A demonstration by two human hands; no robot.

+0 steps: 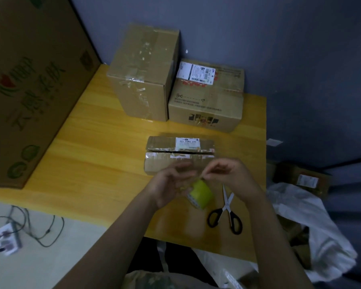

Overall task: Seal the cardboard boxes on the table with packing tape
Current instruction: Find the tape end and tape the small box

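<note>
**Freeing the tape end before the small box is sealed**

At far left a large printed carton [35, 80] stands at the edge of the yellow bench [92, 163], with a power strip [5, 236] and its cables on the floor below. Toward the back of the bench stands a tall box [142, 76], with glossy clear tape running over its top and down its front. A lower labelled box [206, 97] sits against its right side, flaps closed and taped across. Both appear sealed, though whether that tape is fresh cannot be told.

In front of them, and apart from both, lies a small flat box [179, 155]. Its top flaps meet at a dark open slit, and no strip can be seen bridging it, so this is probably the box being worked on.

Nearer the viewer, the left hand [169, 184] holds the yellow-green tape roll [200, 193] above the bench, its fingers curled and blurred. The right hand [231, 174] pinches thumb to fingertips at the roll's upper edge, apparently picking at the free end. No drawn-out length of tape is visible.

To the right of the roll, scissors [225, 211] lie untouched on the bench. Past the bench's right edge are a white bag [300, 215] and another box [302, 178] lower down.

For this box the work is at its start. The tape has yet to be pulled out, laid over the slit, pressed down and cut.
</note>
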